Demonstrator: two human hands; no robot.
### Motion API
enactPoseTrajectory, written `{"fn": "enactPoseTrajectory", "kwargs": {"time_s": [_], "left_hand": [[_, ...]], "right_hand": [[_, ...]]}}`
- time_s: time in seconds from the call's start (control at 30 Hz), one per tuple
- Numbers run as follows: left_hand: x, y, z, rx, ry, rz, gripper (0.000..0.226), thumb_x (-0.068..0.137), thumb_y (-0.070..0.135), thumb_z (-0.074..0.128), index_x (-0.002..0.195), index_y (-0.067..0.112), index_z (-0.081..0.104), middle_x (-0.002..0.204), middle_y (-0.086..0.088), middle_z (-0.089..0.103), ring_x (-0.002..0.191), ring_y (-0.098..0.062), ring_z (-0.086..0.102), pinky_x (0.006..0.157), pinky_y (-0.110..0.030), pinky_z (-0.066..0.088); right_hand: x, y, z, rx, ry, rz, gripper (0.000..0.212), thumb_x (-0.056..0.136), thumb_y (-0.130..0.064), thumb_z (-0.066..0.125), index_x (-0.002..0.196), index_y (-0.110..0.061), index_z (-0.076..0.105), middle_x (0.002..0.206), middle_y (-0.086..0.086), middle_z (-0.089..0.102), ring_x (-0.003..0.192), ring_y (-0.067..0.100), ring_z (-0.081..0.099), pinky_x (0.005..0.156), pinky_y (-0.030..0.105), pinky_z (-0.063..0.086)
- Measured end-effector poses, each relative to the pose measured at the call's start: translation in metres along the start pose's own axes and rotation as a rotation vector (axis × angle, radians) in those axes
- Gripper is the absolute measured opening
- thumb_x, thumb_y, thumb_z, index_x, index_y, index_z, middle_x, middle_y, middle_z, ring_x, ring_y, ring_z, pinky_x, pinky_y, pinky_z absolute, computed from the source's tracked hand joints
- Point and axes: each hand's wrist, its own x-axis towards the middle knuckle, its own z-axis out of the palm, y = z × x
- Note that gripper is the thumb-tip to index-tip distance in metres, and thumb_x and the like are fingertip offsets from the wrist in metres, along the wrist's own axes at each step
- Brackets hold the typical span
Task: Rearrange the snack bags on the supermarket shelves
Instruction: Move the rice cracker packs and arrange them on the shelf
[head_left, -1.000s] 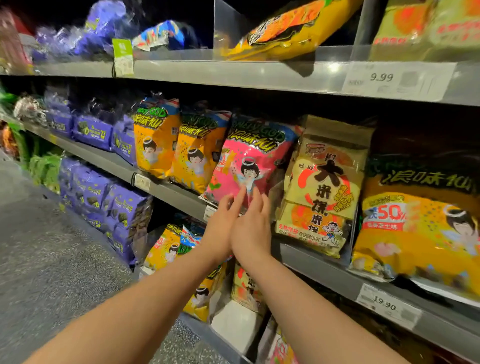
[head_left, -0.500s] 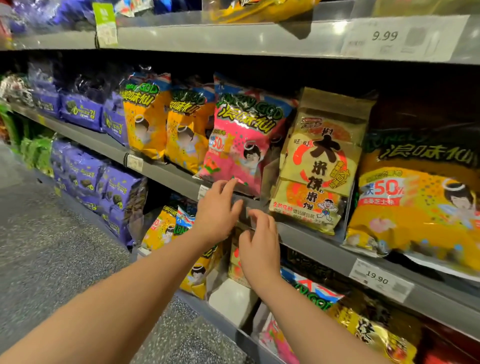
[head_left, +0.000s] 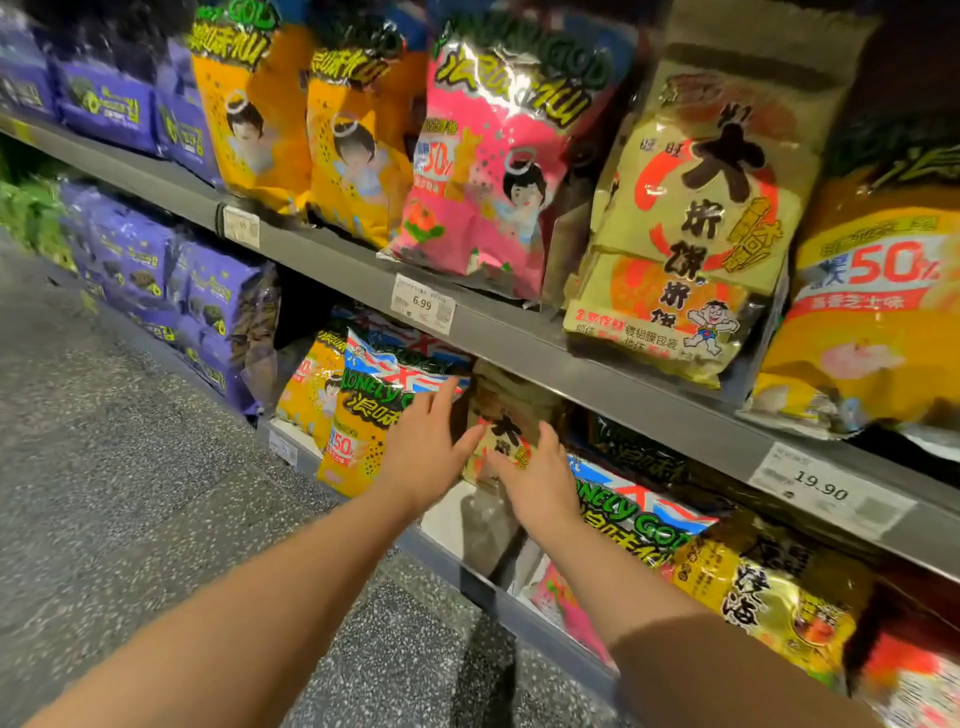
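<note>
Currently in hand: by my reading, the opening of a pick or a straighten on the lower shelf; both arms reach in toward one beige cracker bag, and nothing is lifted yet
Left grip: fingers straight and close together, curled round nothing; the fingertips lie against the yellow snack bag just past them, and the thumb sits at the beige cracker bag's near edge
Right grip: fingers spread and relaxed, laid over the lower front of the beige cracker bag; touching, not pinching
Beige cracker bag: upright between the two grips, tucked under the upper shelf edge; its foot is hidden behind the right grip
Outside the left grip: the yellow snack bag leans forward, its top just under the price tag
Outside the right grip: a blue-topped bag lies tilted just beside it, with a gold bag further along
Below both grips: a bare white patch of the lower shelf, which looks like a gap in the row
Above both grips: a pink bag and a large beige bag with the same print as the one being reached for
Next move calls for: closing both grips on the beige cracker bag's side edges, then drawing it out low enough to pass under the upper shelf edge without dragging either neighbour along
Where it should go: cannot tell; the matching print overhead hints at the upper shelf, but that is only a guess
</note>
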Motion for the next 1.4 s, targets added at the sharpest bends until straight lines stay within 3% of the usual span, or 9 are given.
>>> {"fn": "enactPoseTrajectory", "kwargs": {"time_s": [0.17, 0.27, 0.43, 0.57, 0.77, 0.9, 1.07, 1.23, 1.4], "left_hand": [[0.007, -0.028, 0.039, -0.041, -0.077, -0.053, 0.079, 0.085, 0.053, 0.055, 0.147, 0.019, 0.021, 0.135, -0.010, 0.042, 0.123, -0.028, 0.044, 0.096, -0.041, 0.042], [0.009, -0.033, 0.059, -0.113, -0.118, -0.032, 0.080, 0.086, 0.049, 0.056, 0.148, 0.015, 0.020, 0.140, -0.012, 0.039, 0.129, -0.027, 0.039, 0.099, -0.037, 0.037], [0.010, -0.035, 0.081, -0.171, -0.176, -0.044, 0.078, 0.089, 0.051, 0.051, 0.149, 0.015, 0.015, 0.147, -0.011, 0.032, 0.132, -0.027, 0.036, 0.102, -0.037, 0.035], [0.009, -0.045, 0.090, -0.214, -0.175, -0.045, 0.079, 0.089, 0.050, 0.052, 0.148, 0.012, 0.016, 0.148, -0.012, 0.032, 0.134, -0.026, 0.034, 0.105, -0.035, 0.033], [0.001, -0.057, 0.093, -0.207, -0.187, -0.050, 0.080, 0.088, 0.049, 0.052, 0.149, 0.011, 0.016, 0.151, -0.012, 0.029, 0.138, -0.023, 0.030, 0.108, -0.036, 0.031], [-0.001, -0.058, 0.097, -0.231, -0.227, -0.050, 0.077, 0.091, 0.043, 0.053, 0.149, 0.012, 0.014, 0.152, -0.011, 0.027, 0.138, -0.022, 0.030, 0.107, -0.033, 0.029], [-0.003, -0.056, 0.107, -0.239, -0.244, -0.022, 0.065, 0.096, 0.034, 0.047, 0.148, 0.012, 0.017, 0.146, -0.014, 0.036, 0.133, -0.027, 0.037, 0.102, -0.033, 0.033], [-0.006, -0.060, 0.124, -0.203, -0.299, -0.003, 0.065, 0.095, 0.023, 0.048, 0.149, 0.013, 0.015, 0.146, -0.014, 0.036, 0.130, -0.031, 0.039, 0.101, -0.039, 0.037], [-0.013, -0.061, 0.136, -0.209, -0.345, -0.001, 0.068, 0.091, 0.014, 0.049, 0.150, 0.014, 0.014, 0.145, -0.015, 0.036, 0.129, -0.031, 0.038, 0.102, -0.038, 0.036]], "right_hand": [[0.036, 0.021, 0.029, -0.018, -0.018, 0.092, 0.088, 0.080, -0.046, 0.069, 0.143, -0.003, 0.026, 0.146, 0.015, 0.036, 0.131, 0.031, 0.041, 0.099, 0.036, 0.039], [0.055, 0.030, 0.045, -0.015, 0.032, 0.155, 0.080, 0.079, -0.042, 0.071, 0.135, 0.002, 0.033, 0.143, 0.017, 0.037, 0.129, 0.033, 0.041, 0.098, 0.037, 0.040], [0.077, 0.041, 0.057, 0.040, 0.064, 0.235, 0.088, 0.076, -0.047, 0.074, 0.134, 0.005, 0.032, 0.141, 0.018, 0.036, 0.132, 0.031, 0.037, 0.105, 0.035, 0.034], [0.081, 0.047, 0.064, 0.035, 0.077, 0.260, 0.092, 0.073, -0.049, 0.076, 0.136, 0.002, 0.033, 0.142, 0.015, 0.034, 0.132, 0.029, 0.036, 0.104, 0.034, 0.035], [0.074, 0.050, 0.077, 0.139, 0.142, 0.267, 0.092, 0.070, -0.033, 0.083, 0.138, -0.006, 0.027, 0.142, 0.015, 0.030, 0.130, 0.031, 0.038, 0.101, 0.036, 0.038], [0.073, 0.051, 0.086, 0.267, 0.124, 0.275, 0.094, 0.071, -0.028, 0.082, 0.140, -0.012, 0.020, 0.138, 0.016, 0.044, 0.123, 0.034, 0.049, 0.101, 0.041, 0.042], [0.072, 0.057, 0.089, 0.253, 0.132, 0.280, 0.088, 0.075, -0.024, 0.079, 0.142, -0.008, 0.024, 0.131, 0.016, 0.053, 0.120, 0.033, 0.053, 0.096, 0.039, 0.044], [0.075, 0.067, 0.095, 0.226, 0.113, 0.263, 0.087, 0.078, -0.023, 0.076, 0.146, -0.009, 0.024, 0.136, 0.014, 0.051, 0.125, 0.032, 0.049, 0.101, 0.040, 0.043], [0.073, 0.066, 0.107, 0.276, 0.052, 0.277, 0.096, 0.078, -0.025, 0.074, 0.151, -0.019, 0.010, 0.143, 0.012, 0.043, 0.127, 0.030, 0.048, 0.099, 0.036, 0.041]]}}
